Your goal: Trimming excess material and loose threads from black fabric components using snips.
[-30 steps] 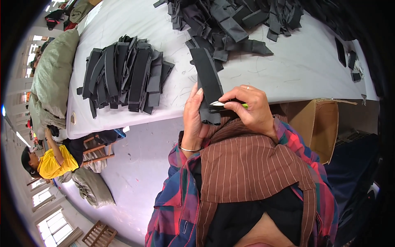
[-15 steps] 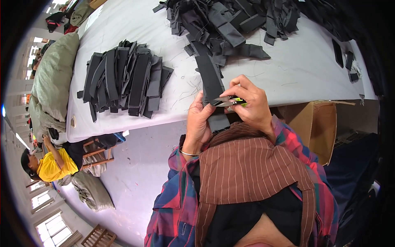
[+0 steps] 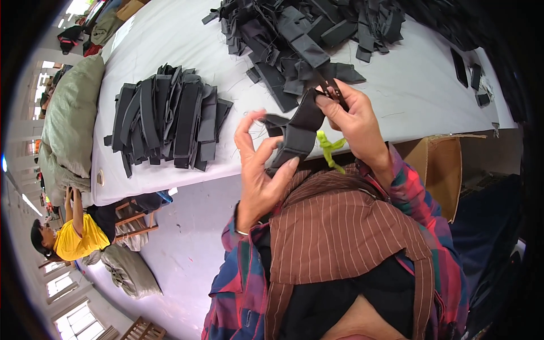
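A dark grey fabric strip (image 3: pixel 301 135) hangs bent between my hands, above the table's front edge. My left hand (image 3: pixel 258 181) pinches its lower end between thumb and fingers, with the index finger raised and a little blurred. My right hand (image 3: pixel 361 122) is closed around black thread snips (image 3: pixel 335 95) whose tips point away from me. The thumb of that same hand also presses the strip's upper end. A bright green ribbon (image 3: pixel 328 148) dangles below the right hand. Just beyond, a loose heap of similar strips (image 3: pixel 300 42) lies on the table.
A tidier row of strips (image 3: pixel 164 119) sits left on the white-covered table (image 3: pixel 238 76). Dark flat pieces (image 3: pixel 475 76) lie at the far right. An open cardboard box (image 3: pixel 442 175) stands below the right edge. A person in yellow (image 3: pixel 82 235) works beside stuffed sacks (image 3: pixel 73 116).
The strip has been lifted off the heap's edge and folded up between my hands. My right hand moved up and away, turning the snips outward; the green ribbon now hangs free.
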`<state>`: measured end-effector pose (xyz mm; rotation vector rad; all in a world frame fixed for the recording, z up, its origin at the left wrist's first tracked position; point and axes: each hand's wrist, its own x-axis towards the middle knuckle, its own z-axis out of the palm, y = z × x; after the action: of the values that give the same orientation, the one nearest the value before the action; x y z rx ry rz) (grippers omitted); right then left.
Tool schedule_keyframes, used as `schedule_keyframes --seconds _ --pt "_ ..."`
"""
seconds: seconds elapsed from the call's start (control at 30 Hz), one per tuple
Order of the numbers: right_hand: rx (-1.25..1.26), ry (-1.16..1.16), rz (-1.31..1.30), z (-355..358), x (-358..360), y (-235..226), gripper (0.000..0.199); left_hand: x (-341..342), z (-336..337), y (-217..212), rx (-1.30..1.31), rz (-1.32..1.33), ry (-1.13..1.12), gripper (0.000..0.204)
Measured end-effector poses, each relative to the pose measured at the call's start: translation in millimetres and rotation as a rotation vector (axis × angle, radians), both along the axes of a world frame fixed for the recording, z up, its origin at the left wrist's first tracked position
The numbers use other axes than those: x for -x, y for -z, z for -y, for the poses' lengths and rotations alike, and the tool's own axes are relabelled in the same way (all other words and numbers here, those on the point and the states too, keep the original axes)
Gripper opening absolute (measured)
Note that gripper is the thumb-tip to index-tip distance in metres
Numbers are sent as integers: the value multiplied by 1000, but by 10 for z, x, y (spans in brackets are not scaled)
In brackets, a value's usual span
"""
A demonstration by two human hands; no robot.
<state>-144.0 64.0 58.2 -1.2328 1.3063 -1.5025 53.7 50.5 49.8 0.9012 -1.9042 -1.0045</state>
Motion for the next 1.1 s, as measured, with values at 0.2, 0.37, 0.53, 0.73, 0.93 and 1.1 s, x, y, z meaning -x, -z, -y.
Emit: schedule_keyframes --seconds 0.2,0.37,0.53,0.73,0.93,1.1 --pt "-235 -160 397 94 -18 -12 12 -54 33 170 -737 -454 184 33" --pt "-55 30 -174 71 39 291 22 59 7 309 -838 -619 2 23" --pt "31 27 -428 -112 62 182 24 10 79 348 -870 -607 -56 22" --pt "124 -47 -652 -169 59 240 17 30 75 377 -922 -609 -57 22" --pt "163 -76 -758 -195 33 209 15 49 53 385 -955 -630 -22 22" --pt "222 -31 -729 -195 75 238 18 63 38 357 -974 -647 -21 23"
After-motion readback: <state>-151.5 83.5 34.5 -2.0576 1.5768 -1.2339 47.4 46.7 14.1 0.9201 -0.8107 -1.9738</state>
